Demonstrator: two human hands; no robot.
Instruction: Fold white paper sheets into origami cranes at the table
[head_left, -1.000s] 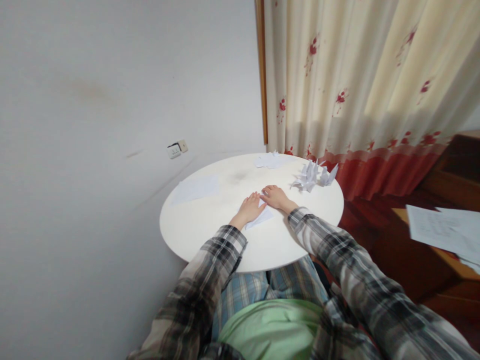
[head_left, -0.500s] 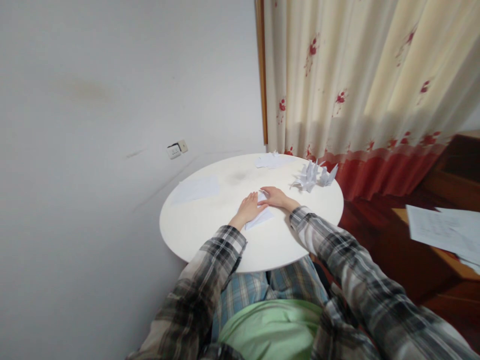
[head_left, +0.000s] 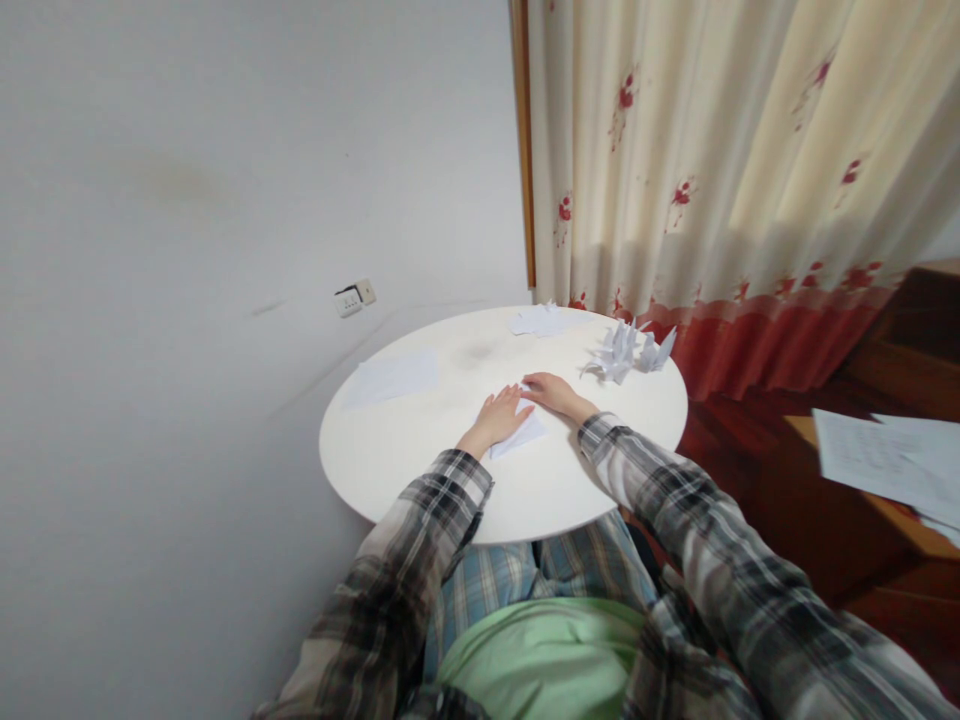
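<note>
On the round white table [head_left: 420, 450] lies a folded piece of white paper [head_left: 525, 434], partly covered by both hands. My left hand [head_left: 499, 418] rests flat on the paper, fingers stretched towards the far side. At the paper's far end, my right hand [head_left: 553, 393] has its fingers bent and drawn together on the edge, with the fingertips close to those of the left. The folds under the hands are hidden.
Folded paper cranes [head_left: 619, 352] stand at the table's right rear. A flat white sheet [head_left: 394, 377] lies at the left, and more paper pieces [head_left: 538, 320] at the back. Wall, socket [head_left: 349, 302] and curtain [head_left: 675, 180] border the table; papers [head_left: 877, 455] lie on furniture at right.
My left hand has slid slightly away from me along the paper. The right thumb has drawn in towards its fingers at the paper's far end.
</note>
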